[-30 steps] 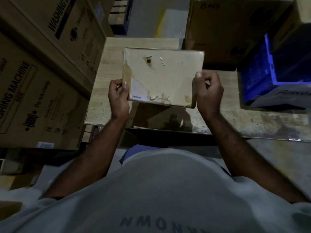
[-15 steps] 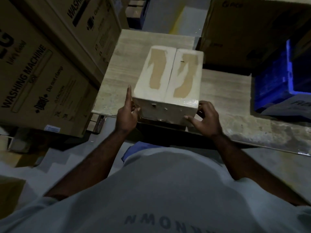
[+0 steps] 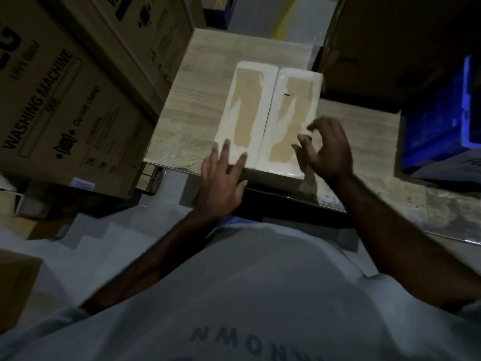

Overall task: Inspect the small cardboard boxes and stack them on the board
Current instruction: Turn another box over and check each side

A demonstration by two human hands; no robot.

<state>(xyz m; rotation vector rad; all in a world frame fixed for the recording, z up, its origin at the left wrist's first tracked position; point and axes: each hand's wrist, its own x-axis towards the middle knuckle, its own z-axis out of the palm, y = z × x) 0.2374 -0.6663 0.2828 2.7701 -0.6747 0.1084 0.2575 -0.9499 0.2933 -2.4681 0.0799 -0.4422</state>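
A small cardboard box (image 3: 268,118), pale with torn brown patches and a seam down its top, lies flat on the wooden board (image 3: 182,113) near the board's front edge. My left hand (image 3: 223,178) lies with straight fingers on the box's near left corner. My right hand (image 3: 328,149) hovers over the box's near right corner with fingers loosely curled, holding nothing.
Large washing machine cartons (image 3: 59,105) stand stacked on the left, close to the board. Another big carton (image 3: 390,43) sits behind on the right, and a blue crate (image 3: 442,121) stands at the right edge. A lower worn surface (image 3: 377,178) extends rightward.
The box was held up on end between both hands, then tipped and laid flat on the board. Both hands have let go; the right hand has lifted off.
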